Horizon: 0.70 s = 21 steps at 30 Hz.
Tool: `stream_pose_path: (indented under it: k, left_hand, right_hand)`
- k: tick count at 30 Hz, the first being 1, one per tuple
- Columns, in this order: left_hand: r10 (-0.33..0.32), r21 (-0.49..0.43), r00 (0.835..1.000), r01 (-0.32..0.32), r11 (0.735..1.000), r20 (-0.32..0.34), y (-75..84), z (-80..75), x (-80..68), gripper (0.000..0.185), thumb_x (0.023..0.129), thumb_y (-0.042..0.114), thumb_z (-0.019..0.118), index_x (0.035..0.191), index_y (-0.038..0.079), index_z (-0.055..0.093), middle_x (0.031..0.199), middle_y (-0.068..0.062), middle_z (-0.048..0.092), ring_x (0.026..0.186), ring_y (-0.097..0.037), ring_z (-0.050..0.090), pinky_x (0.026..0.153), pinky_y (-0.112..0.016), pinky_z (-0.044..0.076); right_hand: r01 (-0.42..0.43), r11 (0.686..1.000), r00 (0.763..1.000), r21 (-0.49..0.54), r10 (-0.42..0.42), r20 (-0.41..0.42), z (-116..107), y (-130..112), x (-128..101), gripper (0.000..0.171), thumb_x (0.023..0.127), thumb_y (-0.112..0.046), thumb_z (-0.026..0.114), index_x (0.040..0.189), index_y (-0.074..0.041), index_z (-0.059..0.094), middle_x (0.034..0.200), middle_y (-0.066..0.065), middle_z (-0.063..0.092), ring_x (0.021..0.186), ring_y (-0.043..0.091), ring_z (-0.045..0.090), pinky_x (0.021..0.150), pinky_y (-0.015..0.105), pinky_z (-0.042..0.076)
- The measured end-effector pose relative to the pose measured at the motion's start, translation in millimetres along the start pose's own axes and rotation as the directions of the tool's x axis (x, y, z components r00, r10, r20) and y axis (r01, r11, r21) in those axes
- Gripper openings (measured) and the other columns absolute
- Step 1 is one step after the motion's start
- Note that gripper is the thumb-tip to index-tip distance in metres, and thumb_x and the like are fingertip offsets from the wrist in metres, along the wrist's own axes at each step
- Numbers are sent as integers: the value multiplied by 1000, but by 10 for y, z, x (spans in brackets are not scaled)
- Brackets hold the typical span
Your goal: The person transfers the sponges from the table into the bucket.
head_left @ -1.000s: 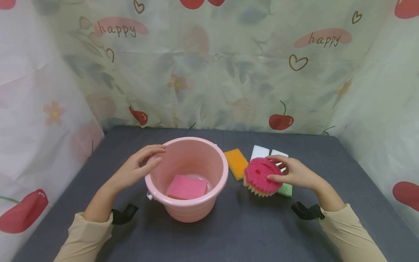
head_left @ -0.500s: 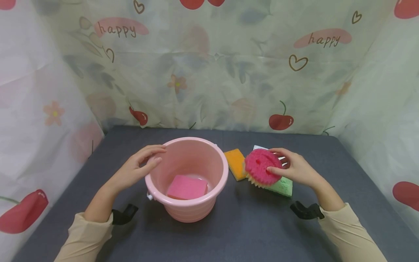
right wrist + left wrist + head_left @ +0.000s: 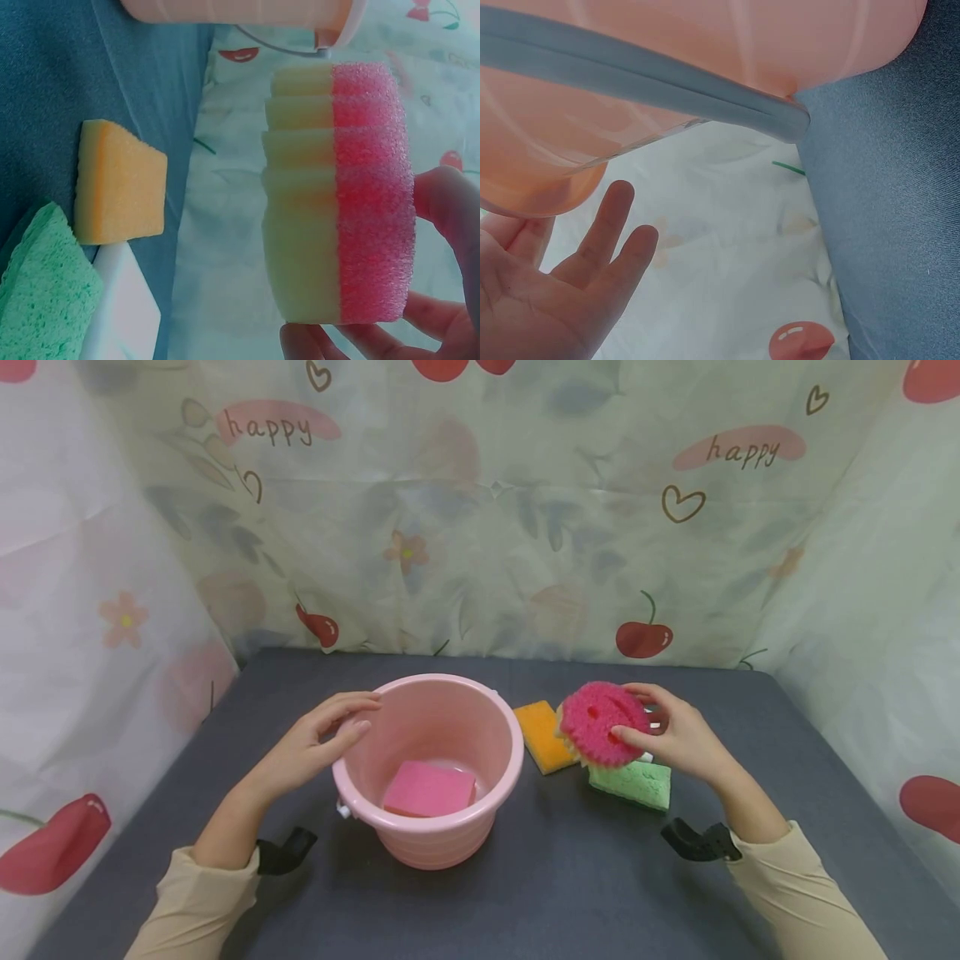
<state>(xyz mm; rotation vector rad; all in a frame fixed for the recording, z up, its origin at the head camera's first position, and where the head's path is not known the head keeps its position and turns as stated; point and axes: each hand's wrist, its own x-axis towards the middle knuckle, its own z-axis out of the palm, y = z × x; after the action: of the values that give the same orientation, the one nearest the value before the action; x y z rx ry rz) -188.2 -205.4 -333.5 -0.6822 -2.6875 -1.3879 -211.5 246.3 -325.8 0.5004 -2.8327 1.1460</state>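
My right hand [image 3: 678, 735] grips a round scalloped sponge [image 3: 600, 724] by its right edge, clear of the table. In the right wrist view that sponge [image 3: 337, 195] shows a rough pink layer and a pale yellow layer, with thumb and fingers about its edge. At the left side of a pink bucket [image 3: 435, 845] is my left hand [image 3: 315, 743], its fingertips at the rim. The left wrist view has the left hand's [image 3: 562, 285] fingers loosely extended, some partly hidden by the rim. Inside the bucket lies a pink rectangular sponge [image 3: 431, 789].
Under and beside the held sponge lie an orange sponge [image 3: 542, 737] and a green sponge [image 3: 633, 785] on the dark table [image 3: 555, 893]. White sponges [image 3: 124, 304] behind them are mostly hidden in the head view. A patterned curtain [image 3: 495, 543] surrounds the table.
My right hand has raised the round sponge up and away from the table, uncovering more of the green sponge and covering the white ones. The left hand and bucket have stayed put.
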Motion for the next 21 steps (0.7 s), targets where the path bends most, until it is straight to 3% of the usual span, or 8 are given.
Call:
stream_pose_path:
  k: [15, 21]
  left_hand:
    - [19, -5, 1000, -19, 1000, -4, 0, -5, -6, 34, 95, 21, 53, 127, 11, 55, 138, -6, 48, 127, -22, 42, 92, -8, 36]
    - [16, 7, 1000, -16, 1000, -5, -10, -5, -12, 34, 95, 21, 53, 127, 11, 55, 138, -5, 48, 126, -22, 43, 92, -9, 38]
  right_hand:
    - [4, 1000, 998, 24, -3, -68, -19, -237, 20, 63, 85, -28, 68, 138, -10, 40, 128, 17, 53, 102, 33, 61, 72, 34, 57]
    - [33, 999, 994, 21, -30, -107, -17, -331, 29, 62, 85, -28, 68, 138, -13, 41, 127, 14, 54, 101, 29, 60, 70, 24, 54]
